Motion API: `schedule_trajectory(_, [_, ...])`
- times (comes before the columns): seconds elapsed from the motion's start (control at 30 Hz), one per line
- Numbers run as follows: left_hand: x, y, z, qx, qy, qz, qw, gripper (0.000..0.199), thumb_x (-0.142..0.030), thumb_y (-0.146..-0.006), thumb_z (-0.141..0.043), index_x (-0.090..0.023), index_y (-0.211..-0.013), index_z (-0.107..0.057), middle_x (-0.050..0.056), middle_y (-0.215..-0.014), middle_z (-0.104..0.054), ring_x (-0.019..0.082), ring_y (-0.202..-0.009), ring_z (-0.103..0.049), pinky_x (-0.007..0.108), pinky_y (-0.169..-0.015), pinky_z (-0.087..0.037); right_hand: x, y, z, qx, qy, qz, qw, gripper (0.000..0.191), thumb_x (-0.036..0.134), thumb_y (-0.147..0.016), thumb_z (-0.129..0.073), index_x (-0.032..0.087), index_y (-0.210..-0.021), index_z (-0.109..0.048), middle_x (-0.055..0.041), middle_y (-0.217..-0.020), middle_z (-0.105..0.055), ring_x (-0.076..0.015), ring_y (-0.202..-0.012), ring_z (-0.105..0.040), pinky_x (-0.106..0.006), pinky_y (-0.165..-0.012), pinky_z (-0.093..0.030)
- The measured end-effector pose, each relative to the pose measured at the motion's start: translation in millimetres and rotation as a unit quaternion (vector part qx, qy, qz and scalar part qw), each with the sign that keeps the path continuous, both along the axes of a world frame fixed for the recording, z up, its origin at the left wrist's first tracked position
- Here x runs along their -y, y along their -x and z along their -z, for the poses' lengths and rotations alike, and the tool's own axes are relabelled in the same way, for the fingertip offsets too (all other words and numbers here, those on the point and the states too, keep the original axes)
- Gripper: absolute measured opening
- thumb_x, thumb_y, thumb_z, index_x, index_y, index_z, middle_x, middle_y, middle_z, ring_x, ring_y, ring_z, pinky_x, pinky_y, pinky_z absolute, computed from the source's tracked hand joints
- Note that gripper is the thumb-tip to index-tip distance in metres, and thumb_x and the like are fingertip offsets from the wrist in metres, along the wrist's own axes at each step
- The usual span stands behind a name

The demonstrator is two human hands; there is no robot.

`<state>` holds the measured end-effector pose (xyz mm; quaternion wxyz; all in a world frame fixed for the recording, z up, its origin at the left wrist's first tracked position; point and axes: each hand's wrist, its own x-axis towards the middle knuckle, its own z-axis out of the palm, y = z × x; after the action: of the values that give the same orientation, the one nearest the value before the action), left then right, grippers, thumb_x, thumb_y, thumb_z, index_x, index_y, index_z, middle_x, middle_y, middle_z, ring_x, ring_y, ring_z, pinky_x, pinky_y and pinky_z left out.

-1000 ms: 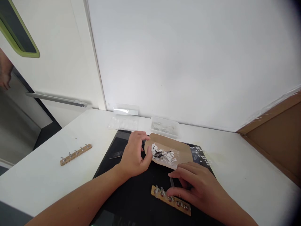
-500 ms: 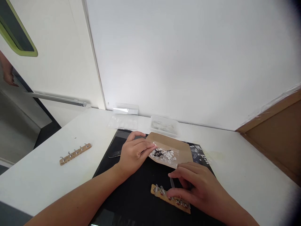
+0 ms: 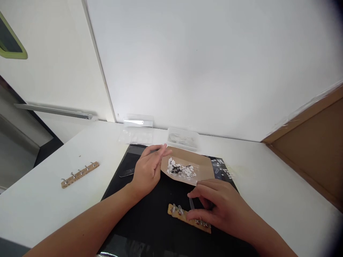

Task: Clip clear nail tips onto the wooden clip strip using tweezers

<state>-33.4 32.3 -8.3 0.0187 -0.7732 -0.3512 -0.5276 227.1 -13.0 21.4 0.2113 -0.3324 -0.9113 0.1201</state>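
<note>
My right hand (image 3: 214, 201) pinches a clear false nail tip (image 3: 191, 203) between thumb and forefinger, over a small wooden strip (image 3: 175, 213) with several clear nail tips standing on it. Part of that strip is hidden behind the fingers. My left hand (image 3: 150, 167) is at the left edge of a brown paper tray (image 3: 205, 166), its thumb laid against its fingers. Whatever may be between them is too small to make out. On the tray lies a pile of small white pieces (image 3: 187, 170) with some black bits (image 3: 177, 168).
A black mat (image 3: 150, 221) lies under the work, with a dark file-like strip (image 3: 127, 173) on it. A second wooden strip with metal stands (image 3: 80, 175) is on the white table to the left. Clear plastic boxes (image 3: 183, 139) stand along the wall.
My left hand has drawn back from the white pieces to the tray's left edge, its thumb now pointing up. My right hand keeps its pinch on the nail tip. The view has shifted slightly.
</note>
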Motion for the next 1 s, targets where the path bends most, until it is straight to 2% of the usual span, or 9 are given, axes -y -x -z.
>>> schedule_trajectory(0.07, [1,-1,0.0,0.004,0.019,-0.013,1.0,0.06,-0.005,-0.104,-0.041,-0.025,-0.16,-0.039,0.006,-0.132,-0.074,0.024,-0.125,-0.061,0.053,-0.107,-0.055,1,0,-1.9,0.004,0.011,-0.001,1.0,0.041,0.062,-0.088,-0.075,0.022,-0.094,-0.068,0.0047,-0.065,-0.058,-0.0125,-0.061,-0.054,-0.027,-0.06,-0.034])
schedule_trajectory(0.17, [3,-1,0.1,0.016,0.043,-0.023,0.999,0.062,-0.008,-0.103,-0.044,-0.025,-0.161,-0.036,0.008,-0.135,-0.072,0.026,-0.124,-0.058,0.054,-0.104,-0.055,3,-1,-3.9,0.019,0.028,0.0,0.999,0.046,0.067,-0.086,-0.074,0.021,-0.091,-0.068,0.0041,-0.066,-0.059,-0.0125,-0.061,-0.052,-0.027,-0.06,-0.033])
schedule_trajectory(0.27, [6,-1,1.1,0.027,0.058,-0.016,0.998,0.063,-0.008,-0.099,-0.049,-0.025,-0.159,-0.039,0.009,-0.135,-0.072,0.028,-0.126,-0.055,0.043,-0.084,-0.062,6,-2,-6.8,0.036,0.048,0.001,0.998,0.047,0.067,-0.083,-0.077,0.021,-0.089,-0.067,0.0046,-0.067,-0.06,-0.012,-0.061,-0.052,-0.027,-0.061,-0.032])
schedule_trajectory(0.33, [6,-2,1.5,0.032,0.064,-0.012,0.997,0.062,-0.007,-0.096,-0.051,-0.025,-0.155,-0.044,0.009,-0.133,-0.072,0.029,-0.127,-0.054,0.034,-0.071,-0.062,7,-2,-9.6,0.044,0.064,0.0,0.997,0.047,0.066,-0.081,-0.08,0.022,-0.086,-0.066,0.0055,-0.066,-0.059,-0.0113,-0.06,-0.051,-0.027,-0.061,-0.033])
schedule_trajectory(0.4, [7,-2,0.9,0.033,0.066,-0.011,0.997,0.059,-0.006,-0.094,-0.052,-0.024,-0.15,-0.048,0.009,-0.13,-0.073,0.029,-0.129,-0.054,0.031,-0.065,-0.061,9,-1,-12.1,0.053,0.075,0.001,0.996,0.047,0.065,-0.078,-0.083,0.022,-0.083,-0.065,0.0059,-0.065,-0.059,-0.0111,-0.059,-0.05,-0.027,-0.06,-0.032])
schedule_trajectory(0.63, [9,-4,-3.8,0.045,0.088,-0.026,0.995,0.042,-0.007,-0.091,-0.053,-0.022,-0.129,-0.062,0.012,-0.126,-0.069,0.029,-0.132,-0.055,0.029,-0.065,-0.063,11,3,-12.5,0.079,0.08,0.002,0.994,0.049,0.066,-0.077,-0.083,0.022,-0.077,-0.062,0.0048,-0.067,-0.062,-0.0123,-0.061,-0.053,-0.027,-0.059,-0.03])
schedule_trajectory(1.0, [8,-5,-1.0,0.058,0.068,-0.008,0.996,0.041,-0.005,-0.088,-0.055,-0.022,-0.124,-0.055,0.01,-0.12,-0.069,0.027,-0.128,-0.056,0.027,-0.063,-0.061,10,5,-8.9,0.104,0.091,-0.001,0.99,0.044,0.062,-0.079,-0.084,0.023,-0.084,-0.066,0.0037,-0.074,-0.065,-0.0133,-0.064,-0.054,-0.028,-0.06,-0.029])
